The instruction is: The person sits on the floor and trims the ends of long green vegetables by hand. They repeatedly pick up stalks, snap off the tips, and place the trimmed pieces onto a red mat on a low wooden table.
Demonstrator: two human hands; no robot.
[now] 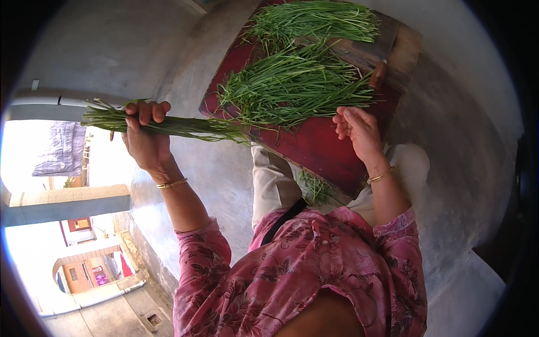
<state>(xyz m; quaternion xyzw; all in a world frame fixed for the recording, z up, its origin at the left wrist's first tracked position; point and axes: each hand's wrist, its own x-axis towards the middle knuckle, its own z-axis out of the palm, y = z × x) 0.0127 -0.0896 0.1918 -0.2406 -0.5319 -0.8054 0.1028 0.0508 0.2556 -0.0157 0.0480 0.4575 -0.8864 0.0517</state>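
Observation:
My left hand (148, 137) grips a long bundle of thin green stalks (189, 127), like garlic chives, held out to the left past the edge of a low red table (311, 145). The bundle's loose tips reach the table's left edge. Over the table's right part, my right hand (358, 130) hovers with curled fingers apart and nothing in them. Just beyond it lies a loose heap of the same greens (290, 86). A second, neater pile of greens (316, 21) rests at the far end.
A wooden board (404, 54) lies on the table's far right, with a brown wooden handle (378, 75) beside the heap. Green scraps (313, 187) lie below the table's near edge, between my legs. Grey concrete floor (202, 168) surrounds the table. A bright opening is at left.

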